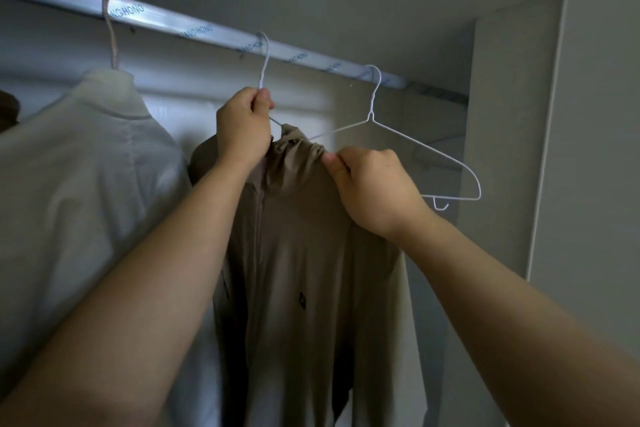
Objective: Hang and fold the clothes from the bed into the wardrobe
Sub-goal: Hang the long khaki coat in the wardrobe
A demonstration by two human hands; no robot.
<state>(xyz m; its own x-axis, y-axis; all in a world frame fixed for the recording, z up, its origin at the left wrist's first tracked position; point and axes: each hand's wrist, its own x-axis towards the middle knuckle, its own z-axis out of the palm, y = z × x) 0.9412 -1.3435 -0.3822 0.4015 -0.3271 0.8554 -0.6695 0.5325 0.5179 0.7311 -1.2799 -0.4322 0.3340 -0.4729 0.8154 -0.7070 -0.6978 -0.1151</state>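
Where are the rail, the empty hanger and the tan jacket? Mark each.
rail [194, 28], head view, bare stretch of the bar
empty hanger [371, 114], head view, its twisted neck
tan jacket [304, 253], head view, chest panel

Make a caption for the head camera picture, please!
The left hand grips the wire hanger on the rail; right hand pinches the tan jacket's collar.

2 bare forearms and bare hands show, the left hand [242, 125] and the right hand [374, 191], both with short fingernails.
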